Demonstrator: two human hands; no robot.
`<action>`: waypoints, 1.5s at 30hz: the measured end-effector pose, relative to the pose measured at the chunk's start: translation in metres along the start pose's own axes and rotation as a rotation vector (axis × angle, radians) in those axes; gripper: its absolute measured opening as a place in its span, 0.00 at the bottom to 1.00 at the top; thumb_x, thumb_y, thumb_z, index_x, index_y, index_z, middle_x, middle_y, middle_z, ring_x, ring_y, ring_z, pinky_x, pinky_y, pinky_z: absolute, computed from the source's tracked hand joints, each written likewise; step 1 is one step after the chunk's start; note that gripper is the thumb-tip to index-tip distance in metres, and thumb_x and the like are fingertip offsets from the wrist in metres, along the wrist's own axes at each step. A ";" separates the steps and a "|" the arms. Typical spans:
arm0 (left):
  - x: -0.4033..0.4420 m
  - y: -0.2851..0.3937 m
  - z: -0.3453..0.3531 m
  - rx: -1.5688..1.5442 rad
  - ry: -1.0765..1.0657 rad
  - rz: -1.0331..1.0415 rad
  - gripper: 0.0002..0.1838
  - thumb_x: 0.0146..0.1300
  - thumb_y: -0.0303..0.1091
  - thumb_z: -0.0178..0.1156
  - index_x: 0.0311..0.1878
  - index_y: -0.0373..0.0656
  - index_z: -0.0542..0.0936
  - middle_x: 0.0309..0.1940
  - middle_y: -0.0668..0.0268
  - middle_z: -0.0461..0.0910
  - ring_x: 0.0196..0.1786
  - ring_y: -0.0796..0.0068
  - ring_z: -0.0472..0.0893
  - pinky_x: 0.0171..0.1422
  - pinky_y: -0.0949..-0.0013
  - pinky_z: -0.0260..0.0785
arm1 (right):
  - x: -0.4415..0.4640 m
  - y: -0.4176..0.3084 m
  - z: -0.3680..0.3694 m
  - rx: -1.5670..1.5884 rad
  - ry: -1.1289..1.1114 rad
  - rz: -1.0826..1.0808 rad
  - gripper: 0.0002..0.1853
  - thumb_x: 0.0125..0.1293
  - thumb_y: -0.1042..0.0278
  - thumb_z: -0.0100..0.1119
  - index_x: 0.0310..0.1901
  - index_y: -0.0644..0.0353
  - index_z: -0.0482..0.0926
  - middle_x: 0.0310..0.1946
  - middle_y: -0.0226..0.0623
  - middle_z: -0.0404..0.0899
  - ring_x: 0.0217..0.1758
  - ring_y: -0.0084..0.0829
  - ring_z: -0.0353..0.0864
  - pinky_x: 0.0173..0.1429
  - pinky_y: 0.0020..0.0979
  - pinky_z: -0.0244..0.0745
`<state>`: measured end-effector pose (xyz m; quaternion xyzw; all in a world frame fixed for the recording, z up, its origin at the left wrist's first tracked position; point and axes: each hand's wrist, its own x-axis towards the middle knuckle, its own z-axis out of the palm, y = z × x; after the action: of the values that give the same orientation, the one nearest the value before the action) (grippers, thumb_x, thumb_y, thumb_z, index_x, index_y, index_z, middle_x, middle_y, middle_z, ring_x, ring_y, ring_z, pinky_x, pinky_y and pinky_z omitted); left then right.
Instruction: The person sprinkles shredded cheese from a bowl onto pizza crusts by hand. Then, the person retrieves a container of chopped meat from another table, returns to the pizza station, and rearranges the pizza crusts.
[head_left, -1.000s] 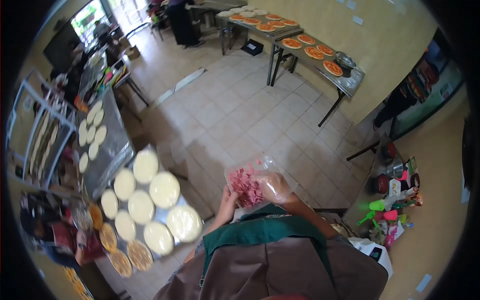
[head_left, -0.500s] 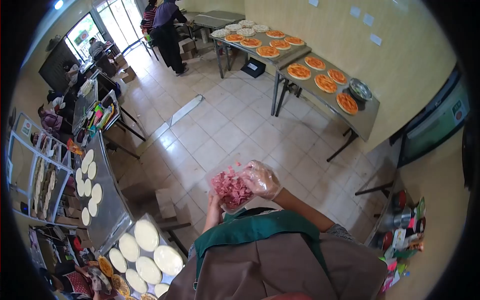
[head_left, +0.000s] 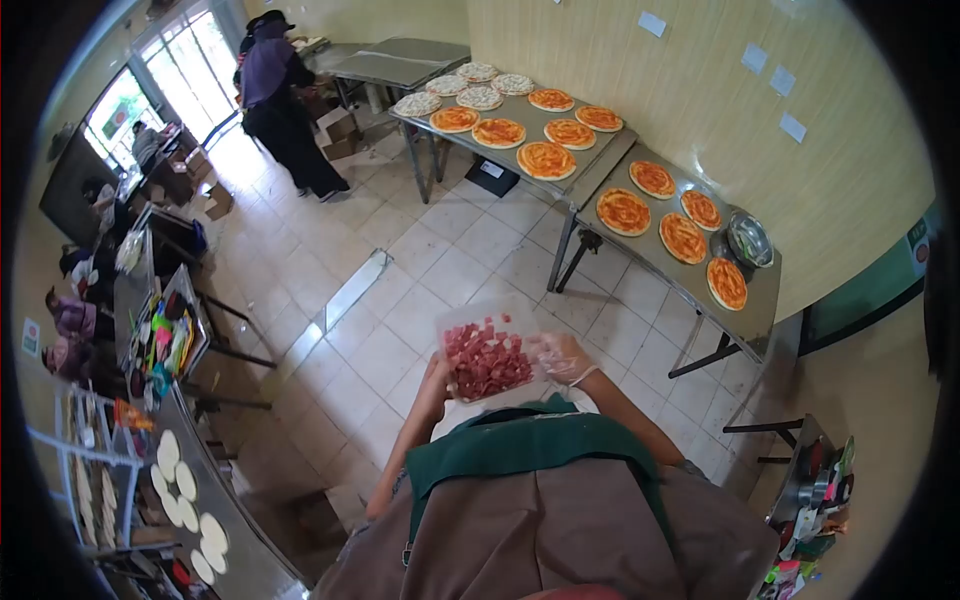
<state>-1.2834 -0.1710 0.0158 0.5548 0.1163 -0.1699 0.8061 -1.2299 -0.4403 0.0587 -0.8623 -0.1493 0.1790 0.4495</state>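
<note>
A clear plastic container (head_left: 456,322) full of chopped pink meat (head_left: 487,360) is held in front of my green apron, above the tiled floor. My left hand (head_left: 436,388), bare, grips the container's left side, with the fingers partly hidden beneath it. On the opposite side, my right hand (head_left: 560,358) wears a clear plastic glove and is closed at the container's right edge. The glove and the container's clear wall blur together there, but the fingers appear to hold the rim.
Ahead on the right, metal tables (head_left: 640,262) carry sauced pizza bases (head_left: 622,212), white-topped ones (head_left: 480,98) and a metal bowl (head_left: 749,240). Plain dough rounds (head_left: 186,484) lie on a table at lower left. A person in dark clothes (head_left: 285,110) stands at the back; others sit at left.
My right hand has moved from over the meat to the container's right edge. The view has turned and shifted closer to the pizza tables.
</note>
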 end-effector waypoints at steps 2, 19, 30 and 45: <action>0.055 0.050 0.008 0.145 -0.093 -0.040 0.38 0.62 0.63 0.48 0.67 0.48 0.57 0.57 0.59 0.69 0.56 0.65 0.73 0.54 0.53 0.69 | 0.043 0.010 -0.024 0.264 0.087 0.045 0.17 0.65 0.66 0.50 0.52 0.68 0.74 0.31 0.42 0.82 0.26 0.25 0.81 0.24 0.25 0.77; 0.431 0.211 -0.090 0.180 0.076 -0.220 0.36 0.67 0.61 0.42 0.68 0.43 0.60 0.60 0.56 0.71 0.57 0.64 0.75 0.61 0.61 0.64 | 0.581 0.112 -0.314 0.376 0.678 0.416 0.13 0.61 0.63 0.51 0.24 0.63 0.76 0.17 0.41 0.77 0.16 0.31 0.77 0.19 0.31 0.70; 0.608 0.280 -0.195 -0.043 0.207 -0.344 0.34 0.67 0.59 0.43 0.67 0.45 0.60 0.59 0.57 0.72 0.58 0.62 0.74 0.62 0.59 0.64 | 0.816 0.220 -0.353 0.170 0.672 0.713 0.15 0.60 0.62 0.52 0.33 0.68 0.81 0.22 0.47 0.81 0.29 0.40 0.84 0.35 0.38 0.77; 0.957 0.397 -0.286 -0.123 0.498 -0.263 0.46 0.62 0.71 0.39 0.69 0.39 0.53 0.63 0.49 0.63 0.62 0.56 0.68 0.64 0.53 0.60 | 0.857 0.256 -0.336 0.414 0.689 0.884 0.14 0.65 0.62 0.53 0.43 0.63 0.78 0.26 0.38 0.79 0.20 0.28 0.76 0.21 0.30 0.70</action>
<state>-0.2471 0.0872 -0.1073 0.5095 0.3915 -0.1241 0.7561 -0.2924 -0.4651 -0.1246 -0.7455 0.4162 0.0847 0.5136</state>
